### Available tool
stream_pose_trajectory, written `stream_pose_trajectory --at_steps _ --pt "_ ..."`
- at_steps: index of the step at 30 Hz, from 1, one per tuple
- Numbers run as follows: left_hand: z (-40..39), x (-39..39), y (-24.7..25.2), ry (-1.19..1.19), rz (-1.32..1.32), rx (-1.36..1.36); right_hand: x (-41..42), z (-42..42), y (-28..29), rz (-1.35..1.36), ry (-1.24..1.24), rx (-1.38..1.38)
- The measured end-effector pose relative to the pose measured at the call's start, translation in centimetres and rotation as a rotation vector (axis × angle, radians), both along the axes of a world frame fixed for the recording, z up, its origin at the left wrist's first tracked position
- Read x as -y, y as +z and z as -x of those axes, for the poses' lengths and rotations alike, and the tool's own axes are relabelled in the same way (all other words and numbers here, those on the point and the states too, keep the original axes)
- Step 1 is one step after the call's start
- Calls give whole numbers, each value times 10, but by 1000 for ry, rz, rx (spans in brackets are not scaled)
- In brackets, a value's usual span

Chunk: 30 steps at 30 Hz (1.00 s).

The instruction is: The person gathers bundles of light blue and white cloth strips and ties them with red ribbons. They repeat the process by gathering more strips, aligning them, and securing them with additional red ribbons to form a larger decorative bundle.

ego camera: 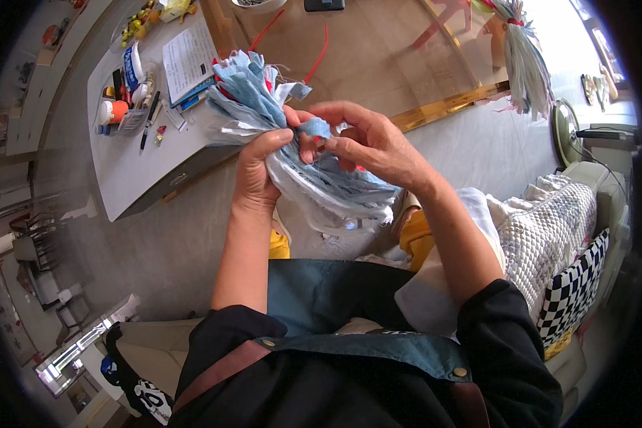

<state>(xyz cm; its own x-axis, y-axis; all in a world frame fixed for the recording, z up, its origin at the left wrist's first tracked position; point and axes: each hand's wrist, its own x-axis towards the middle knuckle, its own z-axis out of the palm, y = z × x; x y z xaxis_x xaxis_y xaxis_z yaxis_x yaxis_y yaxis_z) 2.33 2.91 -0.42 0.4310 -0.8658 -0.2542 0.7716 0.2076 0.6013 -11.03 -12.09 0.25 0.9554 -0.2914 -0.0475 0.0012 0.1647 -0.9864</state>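
Observation:
A thick bundle of light blue and white fabric strips (pixel 342 184) with frayed ends hangs in front of me, above my lap. My left hand (pixel 267 155) is wrapped around its middle, thumb on top. Between the thumb and fingers of my right hand (pixel 369 136) is the end of a light blue strip (pixel 315 128), beside the gripped middle. Bits of red show among the strips. Two thin red cords (pixel 319 59) rise past the bundle's upper end; where they begin is hidden.
Beyond the bundle stands a wood-edged, glass-topped table (pixel 364 69). A white side table (pixel 134 166) at left carries a clear tray of pens and bottles (pixel 137 101) and a written paper (pixel 190 61). Another tied tassel (pixel 527 69) hangs at upper right. A quilted sofa cover (pixel 551 219) lies right.

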Motion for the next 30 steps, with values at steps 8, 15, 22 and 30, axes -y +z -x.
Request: stream_pose_trajectory --at_steps 8,15,22,30 --pt "-21 -14 0 -2 126 -8 49 14 2 158 -239 -125" --pt "-24 -11 0 -8 276 -31 62 19 -6 -65 -394 -81" --pt "-30 -14 -10 -15 376 -98 58 12 9 -596 -579 -45" --pt "-37 -15 -14 -155 601 -98 92 33 -4 -1042 -547 502"
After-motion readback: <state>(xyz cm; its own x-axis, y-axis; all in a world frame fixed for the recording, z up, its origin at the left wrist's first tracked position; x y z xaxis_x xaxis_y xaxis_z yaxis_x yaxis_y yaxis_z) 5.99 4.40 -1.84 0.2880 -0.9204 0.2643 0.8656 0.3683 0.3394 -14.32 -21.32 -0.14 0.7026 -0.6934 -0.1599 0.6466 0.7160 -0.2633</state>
